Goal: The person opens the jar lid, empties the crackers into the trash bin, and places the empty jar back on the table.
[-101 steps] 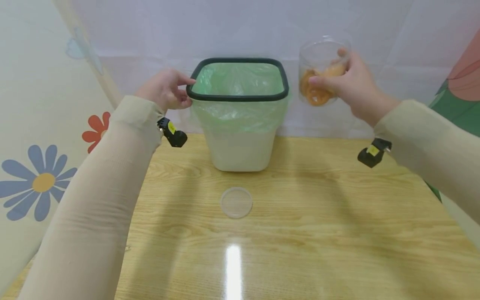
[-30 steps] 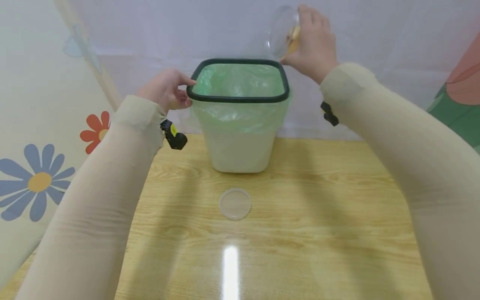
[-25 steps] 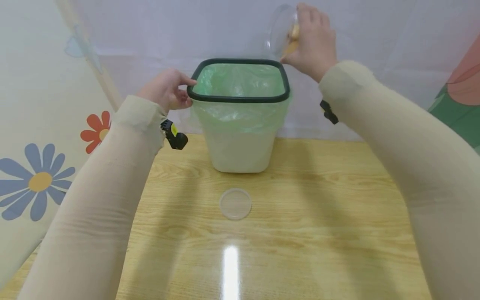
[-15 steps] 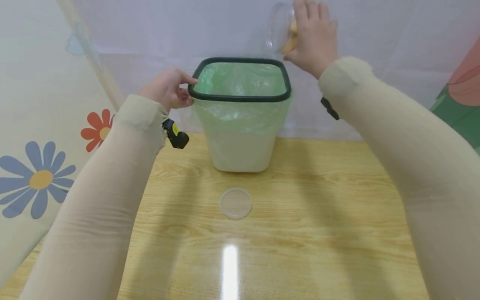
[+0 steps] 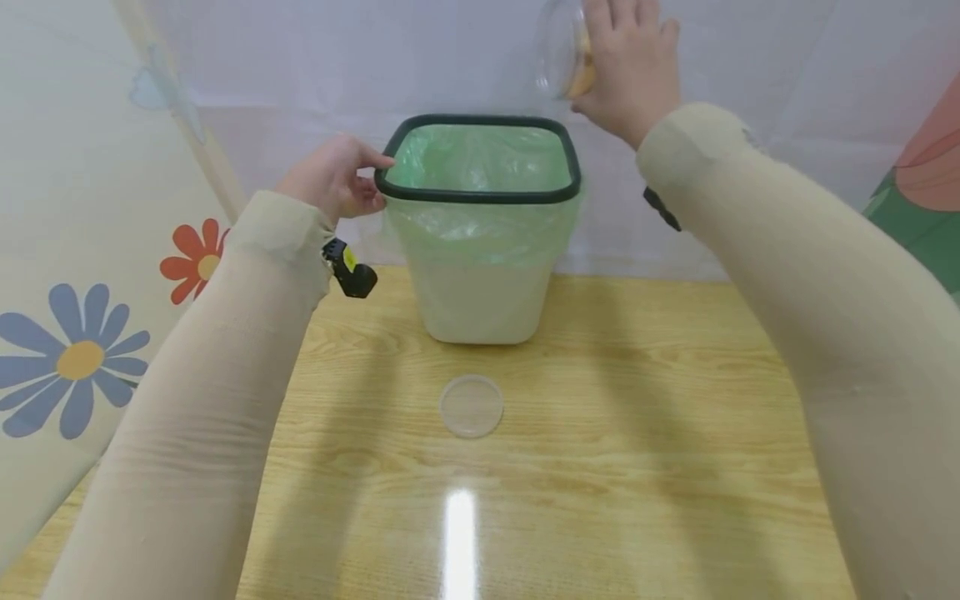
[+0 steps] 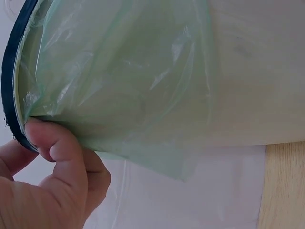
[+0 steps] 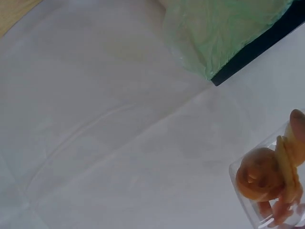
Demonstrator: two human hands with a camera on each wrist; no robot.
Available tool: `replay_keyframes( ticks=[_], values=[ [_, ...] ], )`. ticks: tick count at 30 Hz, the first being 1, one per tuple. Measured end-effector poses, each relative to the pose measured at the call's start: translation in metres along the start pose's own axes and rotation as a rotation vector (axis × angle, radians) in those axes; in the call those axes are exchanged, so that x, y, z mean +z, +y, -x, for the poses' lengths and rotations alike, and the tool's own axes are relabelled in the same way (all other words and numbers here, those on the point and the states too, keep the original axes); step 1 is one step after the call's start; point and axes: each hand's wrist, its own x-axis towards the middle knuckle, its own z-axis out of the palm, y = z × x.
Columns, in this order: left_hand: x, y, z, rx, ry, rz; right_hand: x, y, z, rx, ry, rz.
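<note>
A pale bin (image 5: pixel 483 292) with a green plastic liner (image 5: pixel 480 158) and a black rim (image 5: pixel 480 197) stands on the table against the back cloth. My left hand (image 5: pixel 337 182) pinches the rim at its left side; in the left wrist view its thumb and fingers lie on either side of the band. Up above the bin's right back corner, my right hand (image 5: pixel 633 79) grips a clear plastic jar (image 5: pixel 557 50), tipped on its side with its mouth to the left. Orange and brown pieces (image 7: pixel 261 174), one round like a bun, are still inside the jar.
A clear round lid (image 5: pixel 471 407) lies flat on the wooden table (image 5: pixel 600 467) in front of the bin. White cloth (image 5: pixel 300 58) hangs right behind the bin, and a flower-patterned panel (image 5: pixel 82 208) borders the left side.
Earlier the jar was held upright right of the bin; my right hand has raised it, moved it left and tipped it. Lately it rises slightly more. My left hand stays at the rim.
</note>
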Motion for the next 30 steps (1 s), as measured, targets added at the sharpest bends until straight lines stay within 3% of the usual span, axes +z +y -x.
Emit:
replay_keyframes(
  ticks=[10, 30],
  values=[
    [0.0005, -0.0023, -0.0029, 0.043, 0.036, -0.013, -0.0004, -0.0056, -0.0019, -0.047, -0.029, 0.062],
    [0.0031, -0.0037, 0.0012, 0.037, 0.034, 0.006, 0.0014, -0.0059, 0.0033, -0.11, -0.004, 0.087]
  ],
)
